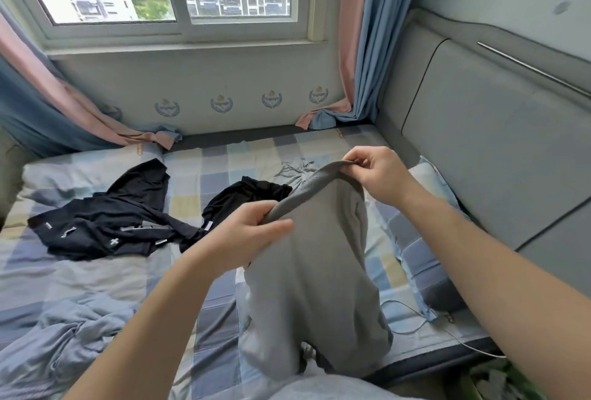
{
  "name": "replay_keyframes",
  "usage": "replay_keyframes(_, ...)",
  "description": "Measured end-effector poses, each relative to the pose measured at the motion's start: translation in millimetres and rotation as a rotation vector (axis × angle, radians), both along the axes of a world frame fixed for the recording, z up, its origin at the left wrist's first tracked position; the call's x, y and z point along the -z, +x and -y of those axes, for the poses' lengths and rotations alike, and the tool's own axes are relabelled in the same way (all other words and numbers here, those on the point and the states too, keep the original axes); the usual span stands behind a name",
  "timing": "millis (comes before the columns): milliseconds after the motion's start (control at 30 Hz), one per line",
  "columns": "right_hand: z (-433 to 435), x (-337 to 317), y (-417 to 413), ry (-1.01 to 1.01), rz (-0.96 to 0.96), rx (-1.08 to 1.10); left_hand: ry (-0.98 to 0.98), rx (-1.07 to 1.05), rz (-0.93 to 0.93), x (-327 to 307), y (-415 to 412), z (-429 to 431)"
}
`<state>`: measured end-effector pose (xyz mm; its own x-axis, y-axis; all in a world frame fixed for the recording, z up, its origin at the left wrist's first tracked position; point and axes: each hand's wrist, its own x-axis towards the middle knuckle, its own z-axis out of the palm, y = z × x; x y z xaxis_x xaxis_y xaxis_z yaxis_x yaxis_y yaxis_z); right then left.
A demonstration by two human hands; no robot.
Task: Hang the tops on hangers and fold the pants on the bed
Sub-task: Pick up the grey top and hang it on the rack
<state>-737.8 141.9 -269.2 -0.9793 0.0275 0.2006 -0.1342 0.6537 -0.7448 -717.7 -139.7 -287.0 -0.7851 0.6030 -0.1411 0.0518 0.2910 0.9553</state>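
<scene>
The grey pants [313, 271] were held up over the near middle of the bed [224, 156], with the legs hanging down toward its near edge. The left hand [246, 233] was clamped on the near-left end of the ribbed waistband, fingers curled round the cloth. The right hand [380, 176] pinched the far-right end. A black top [105, 223] lay crumpled at the left. A second black garment [249, 195] lay just beyond the left hand. A checked pillow [425, 259] lay at the right.
</scene>
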Motion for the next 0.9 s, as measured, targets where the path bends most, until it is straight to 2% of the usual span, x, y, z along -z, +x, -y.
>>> replay_keyframes(67,12.6,8.4,-1.0,0.031,-0.029,0.05,0.084,-0.169,0.09,-8.4,-0.5,-3.9)
replay_keyframes(167,32.4,16.3,11.9,-0.052,-0.023,-0.005,0.04,-0.374,0.106,-10.7,-5.4,-7.8)
replay_keyframes(267,46.8,25.5,35.3,-0.125,0.023,-0.072,0.021,-0.487,0.123,-8.0,-6.5,-10.9)
replay_keyframes(400,61.5,32.3,64.2,-0.237,0.064,-0.128,0.131,-0.579,0.184,-13.9,-3.9,-15.2)
replay_keyframes(533,81.7,35.1,82.0,-0.285,0.065,-0.178,0.412,-0.614,0.303,-32.4,1.2,-27.8)
replay_keyframes(667,101.7,38.5,83.8,-0.261,0.059,-0.109,0.658,-0.606,0.374,-51.6,8.4,-45.8)
replay_keyframes(767,113.0,40.9,81.1,-0.24,0.073,0.003,0.723,-0.62,0.406,-58.6,12.0,-57.1)
replay_keyframes(900,116.0,52.4,71.7,-0.09,0.029,0.108,0.751,-0.643,0.434,-59.3,12.3,-64.0)
